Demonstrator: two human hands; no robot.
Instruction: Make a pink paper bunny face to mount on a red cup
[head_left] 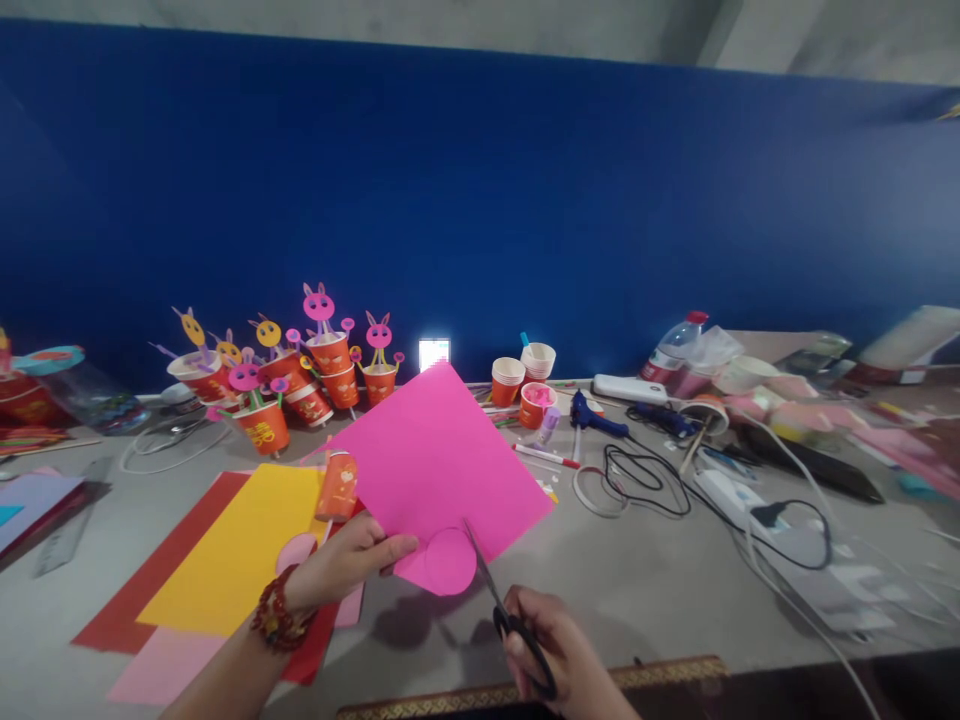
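Observation:
A large sheet of bright pink paper (pixel 442 450) is held up over the table by my left hand (pixel 352 560), thumb on top at its lower left edge. A round outline (pixel 450 560) shows near the sheet's bottom corner, and the edge is cut along part of its curve. My right hand (pixel 551 640) grips black-handled scissors (pixel 487 580), their blades at the paper just right of the circle. Behind my left wrist lie yellow paper (pixel 232 550), red paper (pixel 127 610) and light pink paper (pixel 165 665). An orange paper cup (pixel 339 485) lies by the sheet's left side.
Decorated paper cups with animal faces (pixel 330 355) stand at the back left. Further right are stacked cups (pixel 508 380), a marker (pixel 546 456), a blue glue gun (pixel 596 415) with its looped cord, a bottle (pixel 679 350) and a power strip (pixel 731 505). A blue partition (pixel 480 200) rises behind.

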